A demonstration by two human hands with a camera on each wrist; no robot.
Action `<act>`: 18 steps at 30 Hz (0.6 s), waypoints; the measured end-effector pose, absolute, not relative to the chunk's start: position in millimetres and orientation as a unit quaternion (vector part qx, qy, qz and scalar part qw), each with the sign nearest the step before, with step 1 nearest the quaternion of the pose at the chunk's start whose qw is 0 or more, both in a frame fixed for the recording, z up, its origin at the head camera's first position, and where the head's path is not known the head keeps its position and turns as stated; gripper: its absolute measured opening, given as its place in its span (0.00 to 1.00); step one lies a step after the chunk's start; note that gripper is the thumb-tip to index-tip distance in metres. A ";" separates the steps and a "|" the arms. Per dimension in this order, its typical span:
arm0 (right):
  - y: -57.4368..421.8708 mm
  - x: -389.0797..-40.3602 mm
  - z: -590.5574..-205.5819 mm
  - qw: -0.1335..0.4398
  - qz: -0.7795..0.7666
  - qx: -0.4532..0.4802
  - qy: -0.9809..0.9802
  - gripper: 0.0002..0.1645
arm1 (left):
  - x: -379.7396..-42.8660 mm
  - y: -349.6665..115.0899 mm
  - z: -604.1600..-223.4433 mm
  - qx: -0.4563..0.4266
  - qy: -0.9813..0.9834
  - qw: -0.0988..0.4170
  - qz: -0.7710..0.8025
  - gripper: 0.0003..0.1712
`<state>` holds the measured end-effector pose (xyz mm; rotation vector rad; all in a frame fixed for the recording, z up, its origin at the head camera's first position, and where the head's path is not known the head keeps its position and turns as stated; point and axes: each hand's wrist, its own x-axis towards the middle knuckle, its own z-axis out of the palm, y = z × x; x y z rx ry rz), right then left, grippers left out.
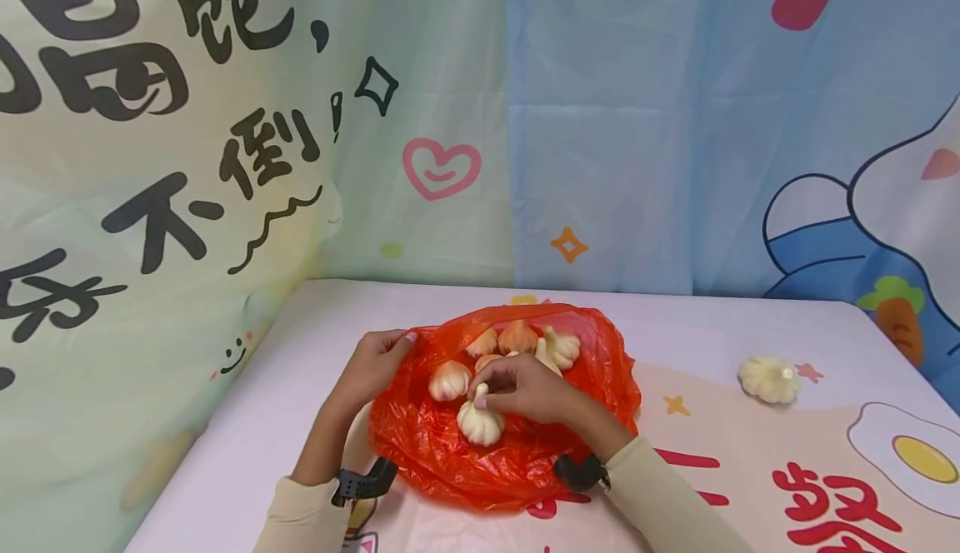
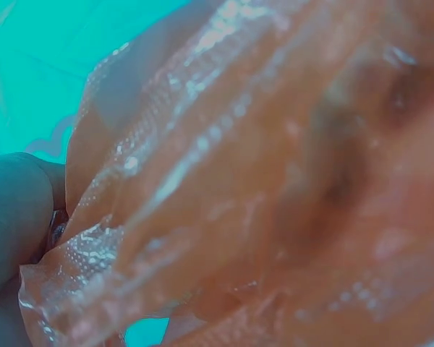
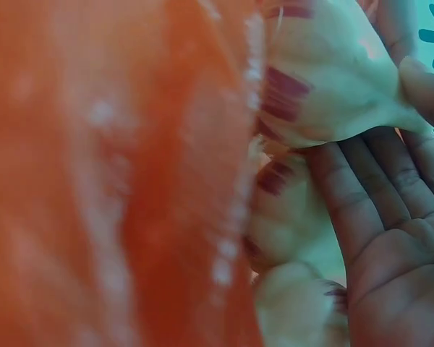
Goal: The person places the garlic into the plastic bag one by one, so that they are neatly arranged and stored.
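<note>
In the head view a red plastic bag (image 1: 517, 478) lies spread open on the table with several garlic bulbs in it. My right hand (image 1: 528, 386) reaches over the bag and pinches a white garlic bulb (image 1: 480, 425) by its stem. The right wrist view shows that bulb (image 3: 333, 79) at the fingertips, other bulbs below it, and blurred red plastic across the left half. My left hand (image 1: 378, 361) holds the bag's left rim between thumb and fingers. Crumpled plastic (image 2: 202, 188) fills most of the left wrist view, partly hiding that hand.
One garlic bulb (image 1: 769, 380) lies alone on the table's right side. A pinkish garlic bulb (image 1: 450, 381) and a pale one (image 1: 561, 346) sit in the bag. The tabletop (image 1: 750, 320) carries printed drawings, and a printed curtain (image 1: 600, 120) hangs behind it.
</note>
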<state>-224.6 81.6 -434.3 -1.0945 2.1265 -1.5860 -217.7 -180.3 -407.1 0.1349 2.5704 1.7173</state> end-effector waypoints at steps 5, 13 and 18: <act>78.8 -211.4 -416.8 0.117 -0.533 -0.370 0.752 0.08 | -217.0 -179.9 -406.8 0.040 0.829 0.023 0.558 0.17; 77.2 -221.8 -437.4 0.082 -0.514 -0.336 0.785 0.12 | -217.2 -180.1 -407.1 0.042 0.828 0.021 0.558 0.17; 76.6 -221.2 -436.9 0.087 -0.514 -0.327 0.788 0.15 | -217.6 -180.2 -407.4 0.042 0.827 0.022 0.559 0.17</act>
